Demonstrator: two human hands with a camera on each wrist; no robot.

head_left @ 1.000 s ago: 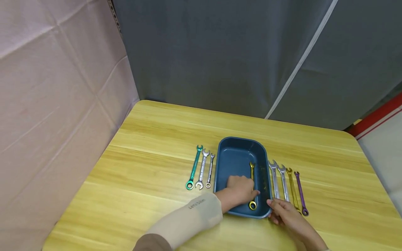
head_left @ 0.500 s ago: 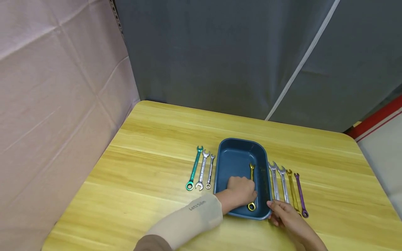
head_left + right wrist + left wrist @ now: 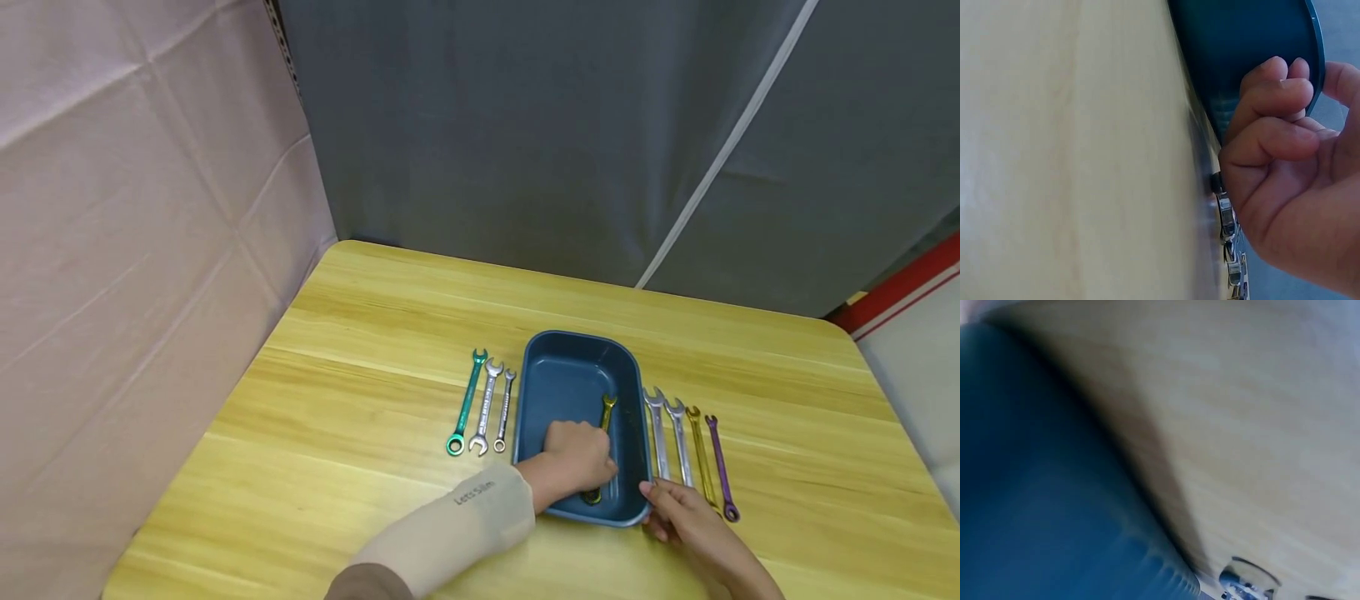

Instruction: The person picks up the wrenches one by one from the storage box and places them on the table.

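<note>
A dark blue rectangular tray (image 3: 562, 375) stands on the wooden table, its outer wall filling the left side of the left wrist view. My left hand (image 3: 577, 454) reaches inside it, fingers curled about the middle of a gold combination wrench (image 3: 608, 407). The wrench's open end shows beyond the knuckles and its ring end on the near side; the fingertips are hidden beneath the hand. My right hand (image 3: 678, 510) grips the tray's near right corner, thumb over the rim. In the right wrist view its curled fingers (image 3: 1272, 140) lie against the outer wall.
Left of the tray lie a green wrench (image 3: 467, 404) and two silver wrenches (image 3: 486, 408). On its right lie two more silver wrenches (image 3: 658, 433), a gold wrench (image 3: 702, 454) and a purple wrench (image 3: 722, 471). A grey curtain (image 3: 487, 142) hangs behind the table.
The gold wrench in the tray has turned: its ring end has shifted left and its open end slightly right. My left thumb has drawn in towards it. The right hand stays at the tray's corner.
</note>
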